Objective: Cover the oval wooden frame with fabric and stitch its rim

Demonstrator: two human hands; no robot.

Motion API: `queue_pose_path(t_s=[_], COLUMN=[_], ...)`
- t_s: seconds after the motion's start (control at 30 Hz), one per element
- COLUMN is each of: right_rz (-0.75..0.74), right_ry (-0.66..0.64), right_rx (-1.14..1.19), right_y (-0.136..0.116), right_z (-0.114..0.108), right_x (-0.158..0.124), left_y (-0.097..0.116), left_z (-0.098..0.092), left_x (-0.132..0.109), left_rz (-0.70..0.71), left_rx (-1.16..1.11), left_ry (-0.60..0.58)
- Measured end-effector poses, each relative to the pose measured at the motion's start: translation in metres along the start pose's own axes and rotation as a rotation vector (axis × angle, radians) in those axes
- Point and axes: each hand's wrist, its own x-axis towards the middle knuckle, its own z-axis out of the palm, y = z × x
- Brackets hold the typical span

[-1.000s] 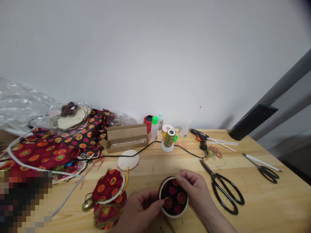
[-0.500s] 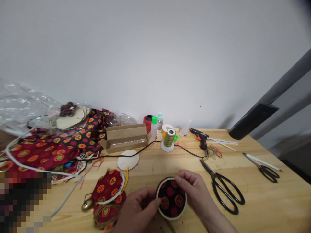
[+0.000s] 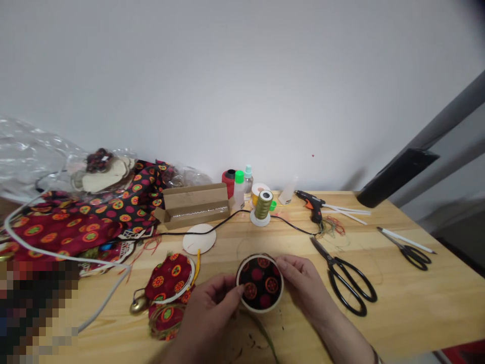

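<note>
Between my two hands is a round, fabric-covered piece (image 3: 261,283), black with red and orange medallions and a pale rim. My left hand (image 3: 215,308) pinches its left edge, the thumb lying on the rim. At its right edge my right hand (image 3: 297,278) grips it, thumb near the top of the rim and fingers partly hidden behind. A green strip (image 3: 265,336) trails on the table below the piece. To the left lie a red patterned fabric disc (image 3: 170,278) with a pale edge and a small brass bell (image 3: 139,304) beside it.
Large black-handled scissors (image 3: 346,283) lie right of my hands, smaller scissors (image 3: 413,257) farther right. Behind stand a green thread spool (image 3: 262,207), glue bottles (image 3: 239,192), a glue gun (image 3: 312,205) and an open cardboard box (image 3: 197,205). Patterned fabric (image 3: 76,222) is heaped at left.
The round piece and both hands have moved slightly up and left in view. My right thumb has slid from the face of the piece toward its right edge. The view has tilted a little downward.
</note>
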Motion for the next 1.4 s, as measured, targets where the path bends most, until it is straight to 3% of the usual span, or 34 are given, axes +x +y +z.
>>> queue_pose_path(t_s=[0.3,0.67,1.0,1.4], right_rz=[0.004,-0.001,-0.079,-0.075], right_ry=[-0.037,0.106,0.105,0.133], right_rx=[0.015,-0.060,-0.079,-0.122], right_y=[-0.004,-0.003,-0.011,-0.012], right_z=[0.002,0.001,0.006,0.007], right_x=[-0.001,-0.001,-0.004,-0.006], left_y=[-0.006,-0.004,0.003,-0.001], left_z=[-0.003,-0.003,0.004,-0.001], left_x=[0.005,0.004,-0.004,-0.006], left_rz=[0.024,0.049,0.040,0.021], left_rx=[-0.086,-0.100,-0.180,-0.259], left_ry=[0.064,0.032,0.093,-0.095])
